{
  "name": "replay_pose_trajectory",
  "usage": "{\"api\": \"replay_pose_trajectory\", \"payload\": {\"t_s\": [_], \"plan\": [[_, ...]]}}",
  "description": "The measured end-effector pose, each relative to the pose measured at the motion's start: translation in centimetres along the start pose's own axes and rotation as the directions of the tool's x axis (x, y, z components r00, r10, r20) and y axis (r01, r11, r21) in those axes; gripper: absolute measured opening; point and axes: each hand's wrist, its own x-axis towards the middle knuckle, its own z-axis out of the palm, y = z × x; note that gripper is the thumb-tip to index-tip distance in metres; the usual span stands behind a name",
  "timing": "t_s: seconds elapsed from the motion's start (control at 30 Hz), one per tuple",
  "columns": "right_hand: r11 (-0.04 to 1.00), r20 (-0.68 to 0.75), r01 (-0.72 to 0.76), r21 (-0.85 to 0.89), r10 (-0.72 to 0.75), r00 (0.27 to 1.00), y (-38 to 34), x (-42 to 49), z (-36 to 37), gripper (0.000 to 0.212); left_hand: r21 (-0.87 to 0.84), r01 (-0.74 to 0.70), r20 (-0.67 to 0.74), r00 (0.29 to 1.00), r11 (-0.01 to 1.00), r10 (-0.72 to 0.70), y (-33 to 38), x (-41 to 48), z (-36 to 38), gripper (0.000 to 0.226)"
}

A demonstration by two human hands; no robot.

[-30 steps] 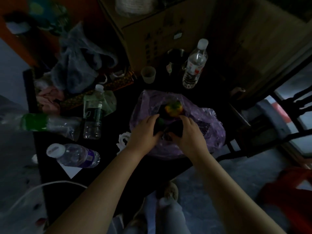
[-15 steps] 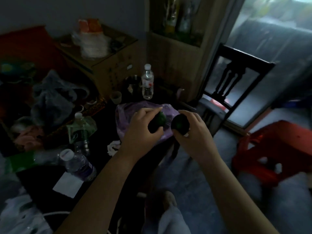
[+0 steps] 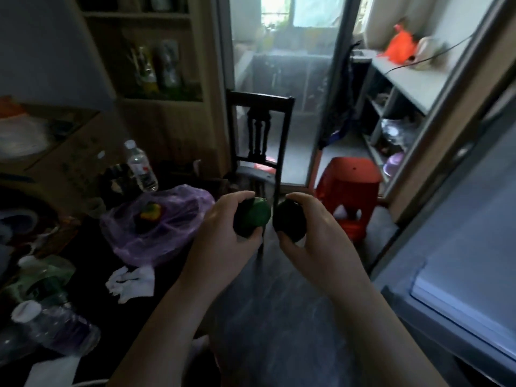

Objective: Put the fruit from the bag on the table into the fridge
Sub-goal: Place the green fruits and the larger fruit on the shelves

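Note:
My left hand (image 3: 223, 236) grips a round dark green fruit (image 3: 255, 217). Close beside it, my right hand (image 3: 312, 236) holds a second, darker round fruit (image 3: 287, 223). Both hands are raised above the floor, to the right of the table. The purple plastic bag (image 3: 167, 233) lies open on the dark table (image 3: 92, 277) at the left, with a yellow and red fruit (image 3: 150, 214) still inside it. The grey fridge (image 3: 460, 247) fills the right side of the view; I cannot tell whether its door is open.
A dark wooden chair (image 3: 259, 141) stands straight ahead, a red plastic stool (image 3: 349, 188) to its right. Water bottles (image 3: 141, 166) (image 3: 53, 328), a crumpled white tissue (image 3: 131, 283) and a cardboard box (image 3: 55, 157) crowd the table. Shelves (image 3: 391, 88) line the right wall.
Both hands lifted a fruit each out of the bag and carried them right, away from the table. The view swung up and right, bringing the chair, stool and fridge into sight.

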Motion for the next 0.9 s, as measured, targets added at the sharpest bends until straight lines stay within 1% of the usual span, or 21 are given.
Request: {"api": "replay_pose_trajectory", "payload": {"t_s": [0.1,0.23,0.33,0.47,0.7,0.8,0.9], "plan": [[0.996,-0.029,-0.026,-0.088,0.024,0.999,0.4,-2.1,-2.5,0.061,0.015,-0.062,0.041,0.997,0.998,0.061,2.1,-0.5,1.4,0.052],[0.988,-0.059,-0.053,-0.144,0.045,0.997,1.3,-4.7,-5.7,0.064,0.006,-0.127,0.102,0.987,0.992,0.125,5.0,-1.3,3.4,0.052],[0.982,-0.081,-0.104,-0.160,0.092,0.992,2.1,-7.2,-8.8,0.063,0.014,-0.183,0.153,0.972,0.983,0.179,7.8,-2.2,5.2,0.051],[0.967,-0.183,-0.189,-0.168,0.158,0.970,3.8,-12.3,-13.3,0.060,0.016,-0.235,0.223,0.948,0.972,0.226,12.4,-4.9,8.3,0.052],[0.915,-0.321,-0.351,-0.199,0.277,0.906,5.9,-23.8,-21.8,0.058,-0.079,-0.358,0.374,0.854,0.930,0.360,21.5,-11.8,14.7,0.050],[0.884,-0.378,-0.409,-0.224,0.308,0.873,6.0,-28.4,-25.2,0.058,-0.149,-0.376,0.408,0.819,0.915,0.403,25.4,-14.7,17.1,0.048],[0.851,-0.446,-0.473,-0.227,0.340,0.828,5.8,-33.1,-28.5,0.058,-0.238,-0.404,0.445,0.763,0.883,0.469,29.0,-17.8,19.3,0.049]]}}
